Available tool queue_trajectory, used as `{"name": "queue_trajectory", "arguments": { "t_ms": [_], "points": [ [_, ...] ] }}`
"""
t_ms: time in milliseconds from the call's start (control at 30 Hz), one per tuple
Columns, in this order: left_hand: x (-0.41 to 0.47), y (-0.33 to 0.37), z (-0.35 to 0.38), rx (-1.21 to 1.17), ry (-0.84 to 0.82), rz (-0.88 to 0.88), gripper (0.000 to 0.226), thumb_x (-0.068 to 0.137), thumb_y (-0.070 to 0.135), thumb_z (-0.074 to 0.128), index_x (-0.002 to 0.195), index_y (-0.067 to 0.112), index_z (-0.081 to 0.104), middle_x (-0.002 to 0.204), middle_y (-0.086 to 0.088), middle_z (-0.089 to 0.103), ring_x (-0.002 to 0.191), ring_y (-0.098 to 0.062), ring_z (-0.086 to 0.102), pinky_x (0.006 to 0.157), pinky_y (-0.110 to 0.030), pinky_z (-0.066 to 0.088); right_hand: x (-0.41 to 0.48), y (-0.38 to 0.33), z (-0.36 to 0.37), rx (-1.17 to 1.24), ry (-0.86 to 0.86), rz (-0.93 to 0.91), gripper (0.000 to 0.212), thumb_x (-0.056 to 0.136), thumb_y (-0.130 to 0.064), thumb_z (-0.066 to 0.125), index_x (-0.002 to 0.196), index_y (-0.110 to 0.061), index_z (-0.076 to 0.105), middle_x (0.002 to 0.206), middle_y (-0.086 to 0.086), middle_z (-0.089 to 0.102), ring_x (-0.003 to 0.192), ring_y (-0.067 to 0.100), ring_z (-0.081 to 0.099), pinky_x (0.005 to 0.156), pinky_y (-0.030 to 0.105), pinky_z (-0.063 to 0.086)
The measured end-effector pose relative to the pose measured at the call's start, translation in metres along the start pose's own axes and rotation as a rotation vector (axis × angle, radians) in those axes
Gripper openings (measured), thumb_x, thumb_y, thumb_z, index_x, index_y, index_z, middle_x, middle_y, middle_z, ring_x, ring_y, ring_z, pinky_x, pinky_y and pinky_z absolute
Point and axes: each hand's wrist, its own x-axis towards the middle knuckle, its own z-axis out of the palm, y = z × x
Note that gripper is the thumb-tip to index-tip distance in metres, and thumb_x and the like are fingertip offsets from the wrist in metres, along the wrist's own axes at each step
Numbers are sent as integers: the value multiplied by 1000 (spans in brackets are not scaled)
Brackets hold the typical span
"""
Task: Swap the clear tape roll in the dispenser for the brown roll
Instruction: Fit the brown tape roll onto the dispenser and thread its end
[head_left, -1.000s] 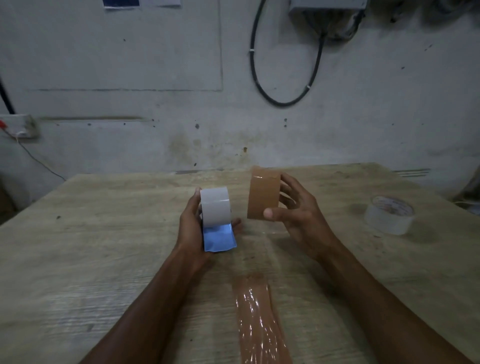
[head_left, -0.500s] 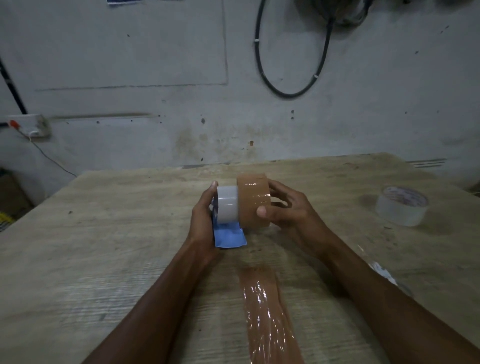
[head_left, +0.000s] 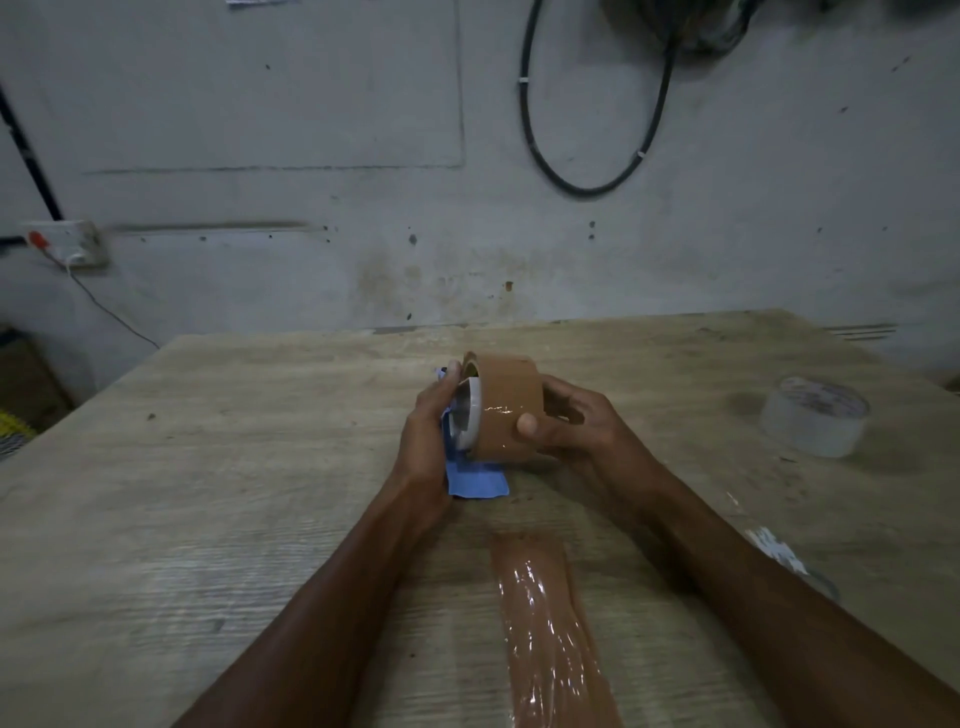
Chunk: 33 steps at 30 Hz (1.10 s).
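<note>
My right hand (head_left: 571, 426) grips the brown tape roll (head_left: 506, 402) from the right, thumb on its face. The roll sits over most of the dispenser's white hub (head_left: 470, 415); only the hub's left rim shows. My left hand (head_left: 428, 431) holds the blue dispenser (head_left: 475, 480) from the left, its blue plate hanging below the roll just above the wooden table (head_left: 208, 467). The clear tape roll (head_left: 815, 418) lies flat on the table at the right, apart from both hands.
A strip of brown tape (head_left: 545, 623) is stuck along the table toward the near edge, between my forearms. A white scrap (head_left: 776, 551) lies beside my right forearm. The wall stands just behind the table's far edge, with a black cable loop (head_left: 587, 182).
The brown roll, held apart from the white hub one second ago, has moved left and slid over it. Both hands closed together; the view shifted down slightly.
</note>
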Motion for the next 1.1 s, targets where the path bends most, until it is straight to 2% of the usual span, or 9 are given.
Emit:
{"name": "queue_trajectory", "arguments": {
  "t_ms": [167, 300, 400, 500, 633, 767, 833, 967, 1100],
  "points": [
    [5, -6, -4, 50, 64, 64, 86, 74, 71, 66, 134, 9, 61, 128, -22, 68, 117, -42, 64, 96, -52, 54, -4, -6, 12, -26, 37, 12, 52, 82, -23, 72, 131, -15, 56, 123, 4, 70, 112, 17, 68, 83, 27, 57],
    [8, -8, -5, 33, 102, 75, 106, 57, 79, 74, 136, 11, 59, 128, -20, 68, 115, -41, 66, 97, -55, 54, -1, -6, 17, -213, 147, -72, 38, 85, -34, 71, 117, -15, 65, 116, 2, 72, 110, 16, 67, 93, 37, 55],
    [11, -9, -4, 21, 120, 92, 111, 53, 77, 79, 138, 10, 56, 128, -20, 68, 114, -42, 66, 96, -58, 54, -2, -6, 21, -134, 150, -134, 31, 90, -24, 66, 116, -7, 66, 113, 9, 72, 108, 24, 68, 94, 41, 55],
    [10, -9, -2, 27, 99, 124, 103, 59, 70, 75, 137, 6, 56, 127, -21, 68, 115, -41, 66, 99, -57, 52, -3, -8, 27, -9, 144, -114, 38, 91, -29, 60, 120, -5, 66, 113, 11, 74, 106, 26, 70, 95, 40, 56],
    [12, -12, -6, 17, 90, 112, 84, 74, 61, 67, 136, 7, 56, 127, -22, 68, 114, -41, 66, 95, -54, 55, 0, -7, 31, -16, 210, -114, 39, 89, -29, 64, 112, 3, 69, 102, 15, 76, 96, 27, 74, 86, 36, 59],
    [10, -9, -8, -39, 92, 72, 89, 72, 64, 67, 139, 7, 54, 131, -23, 65, 117, -44, 64, 85, -50, 59, -1, -1, 34, -25, 209, -132, 30, 88, -26, 65, 106, -3, 72, 97, 10, 78, 91, 22, 75, 78, 28, 60],
    [10, -8, -9, -64, 83, 31, 92, 72, 68, 66, 138, 6, 56, 131, -24, 65, 118, -45, 63, 81, -49, 60, 0, 5, 36, -37, 184, -136, 28, 84, -30, 67, 103, -11, 73, 98, 9, 78, 93, 23, 75, 82, 35, 59],
    [8, -7, -12, -97, 12, -24, 69, 94, 61, 43, 122, 3, 68, 106, -19, 74, 91, -36, 72, 78, -46, 60, 1, 11, 35, -144, 170, -145, 26, 86, -29, 67, 104, -12, 73, 99, 7, 78, 92, 20, 75, 80, 30, 58],
    [12, -7, -17, -114, -30, -40, 68, 97, 63, 37, 96, 7, 75, 88, -15, 74, 77, -30, 71, 73, -43, 59, 0, 14, 39, -229, 121, -138, 32, 85, -34, 67, 107, -11, 73, 101, 3, 78, 95, 15, 74, 82, 26, 57]
  ]
}}
